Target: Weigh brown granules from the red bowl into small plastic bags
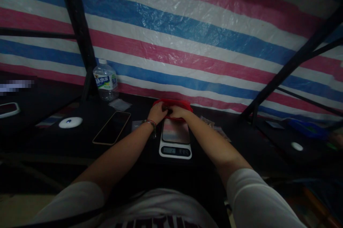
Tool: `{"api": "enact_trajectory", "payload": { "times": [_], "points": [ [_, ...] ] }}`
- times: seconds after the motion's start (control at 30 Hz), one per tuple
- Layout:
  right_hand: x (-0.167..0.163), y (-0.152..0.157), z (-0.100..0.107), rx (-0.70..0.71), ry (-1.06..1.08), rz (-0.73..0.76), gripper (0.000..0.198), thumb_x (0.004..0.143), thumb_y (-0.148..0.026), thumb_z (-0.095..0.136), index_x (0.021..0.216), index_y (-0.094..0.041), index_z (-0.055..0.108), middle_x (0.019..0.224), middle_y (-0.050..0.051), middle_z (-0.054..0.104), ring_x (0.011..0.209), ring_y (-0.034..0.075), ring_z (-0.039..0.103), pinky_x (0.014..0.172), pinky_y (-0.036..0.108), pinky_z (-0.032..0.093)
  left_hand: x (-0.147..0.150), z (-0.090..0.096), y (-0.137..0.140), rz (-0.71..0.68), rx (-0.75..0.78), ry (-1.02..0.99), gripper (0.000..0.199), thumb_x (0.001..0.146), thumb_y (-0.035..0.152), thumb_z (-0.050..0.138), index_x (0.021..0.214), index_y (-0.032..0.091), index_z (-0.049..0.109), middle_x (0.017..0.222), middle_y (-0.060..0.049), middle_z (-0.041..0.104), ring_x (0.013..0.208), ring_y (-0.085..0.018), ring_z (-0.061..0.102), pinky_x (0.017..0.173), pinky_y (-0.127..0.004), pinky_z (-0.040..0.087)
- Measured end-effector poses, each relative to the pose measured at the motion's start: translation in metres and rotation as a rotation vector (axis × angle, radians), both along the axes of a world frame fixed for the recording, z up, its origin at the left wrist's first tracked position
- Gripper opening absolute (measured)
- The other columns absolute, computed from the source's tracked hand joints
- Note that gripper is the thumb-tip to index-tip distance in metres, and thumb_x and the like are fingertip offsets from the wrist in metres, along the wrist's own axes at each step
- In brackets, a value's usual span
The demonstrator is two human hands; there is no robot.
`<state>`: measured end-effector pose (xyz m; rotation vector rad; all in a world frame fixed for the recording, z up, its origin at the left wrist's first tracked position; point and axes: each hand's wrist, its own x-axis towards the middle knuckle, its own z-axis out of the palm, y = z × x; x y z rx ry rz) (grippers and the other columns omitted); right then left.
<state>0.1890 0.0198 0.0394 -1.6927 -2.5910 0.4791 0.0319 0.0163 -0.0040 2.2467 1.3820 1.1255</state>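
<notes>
Both my hands meet over a red tray or bag (pixel 172 103) at the back of the black table. My left hand (pixel 158 111), with bracelets at its wrist, has its fingers bent in toward the middle. From the other side my right hand (pixel 177 112) comes close to it, its fingers also drawn together. Something small and dark (pixel 168 109) shows between the fingertips, too dim to name. Just in front of the hands lies a white kitchen scale (pixel 175 138) with a lit display; its plate has nothing visible on it.
Left of my arms lie a phone (pixel 112 128), a white oval device (pixel 70 122) and a clear plastic bag (pixel 120 104). A plastic bottle (pixel 106 80) stands behind them. Small filled bags (pixel 214 126) lie on the right. Black frame posts (pixel 79 31) slant up before a striped sheet.
</notes>
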Motion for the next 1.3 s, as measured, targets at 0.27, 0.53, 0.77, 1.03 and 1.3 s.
{"api": "enact_trajectory", "payload": {
  "times": [0.27, 0.53, 0.77, 1.03, 1.3],
  "points": [
    [-0.003, 0.004, -0.006, 0.044, 0.046, 0.044, 0.035, 0.076, -0.015, 0.062, 0.11, -0.013, 0.071, 0.104, 0.01, 0.073, 0.09, 0.019, 0.068, 0.079, 0.021, 0.049, -0.002, 0.003, -0.003, -0.025, -0.018, -0.01, 0.024, 0.077, 0.025, 0.063, 0.1, 0.016, 0.062, 0.099, -0.008, 0.069, 0.091, -0.02, 0.063, 0.083, -0.03, 0.049],
    [0.014, 0.007, 0.0, 0.002, 0.008, 0.03, 0.032, 0.075, -0.021, 0.065, 0.105, -0.016, 0.073, 0.097, 0.006, 0.074, 0.082, 0.018, 0.067, 0.072, 0.02, 0.047, -0.001, 0.004, -0.003, -0.03, 0.007, -0.049, 0.021, 0.076, 0.02, 0.062, 0.097, 0.018, 0.063, 0.1, -0.007, 0.069, 0.091, -0.02, 0.064, 0.082, -0.029, 0.05],
    [0.01, 0.01, -0.002, -0.013, -0.05, 0.021, 0.031, 0.073, -0.02, 0.063, 0.1, -0.015, 0.075, 0.093, 0.007, 0.074, 0.079, 0.019, 0.067, 0.067, 0.02, 0.046, -0.001, 0.001, -0.003, -0.047, -0.001, -0.03, 0.024, 0.076, 0.021, 0.062, 0.1, 0.019, 0.063, 0.102, -0.007, 0.069, 0.093, -0.02, 0.064, 0.085, -0.031, 0.05],
    [0.011, 0.007, 0.001, -0.058, -0.099, -0.039, 0.034, 0.067, -0.015, 0.064, 0.099, -0.017, 0.076, 0.086, 0.006, 0.074, 0.072, 0.016, 0.066, 0.064, 0.019, 0.046, 0.0, 0.0, -0.002, -0.073, 0.033, 0.002, 0.023, 0.076, 0.022, 0.063, 0.099, 0.018, 0.063, 0.101, -0.007, 0.069, 0.093, -0.02, 0.063, 0.085, -0.031, 0.05],
    [0.017, 0.004, 0.007, 0.013, -0.018, -0.162, 0.023, 0.073, -0.019, 0.062, 0.091, -0.015, 0.076, 0.069, 0.005, 0.071, 0.055, 0.012, 0.06, 0.055, 0.019, 0.044, -0.002, -0.001, 0.0, -0.095, 0.012, 0.111, 0.025, 0.077, 0.021, 0.061, 0.102, 0.017, 0.063, 0.102, -0.009, 0.069, 0.096, -0.022, 0.063, 0.087, -0.032, 0.049]
  ]
}}
